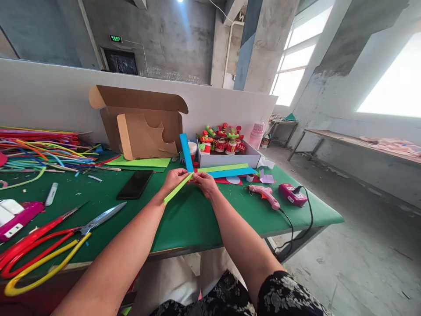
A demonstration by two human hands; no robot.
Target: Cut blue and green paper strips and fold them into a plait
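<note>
Above the green table, both my hands meet at the crossing of folded paper strips. My left hand (pixel 174 179) pinches them from the left, and my right hand (pixel 205 181) pinches them from the right, fingertips nearly touching. A blue paper strip (pixel 186 151) sticks up from the join, and a blue length (pixel 232 171) runs off to the right. One light-green paper strip (pixel 178 189) slants down to the left over my left hand; a green length (pixel 223 167) lies along the blue one at right. My fingers hide the fold itself.
Scissors (pixel 98 218), a black phone (pixel 134 184) and colourful pipe cleaners (pixel 49 151) lie on the left. Behind stand an open cardboard box (pixel 144 134) and a white box (pixel 226 159) of red-green figures. At right are a pink glue gun (pixel 265 194) and a corded power block (pixel 292 194).
</note>
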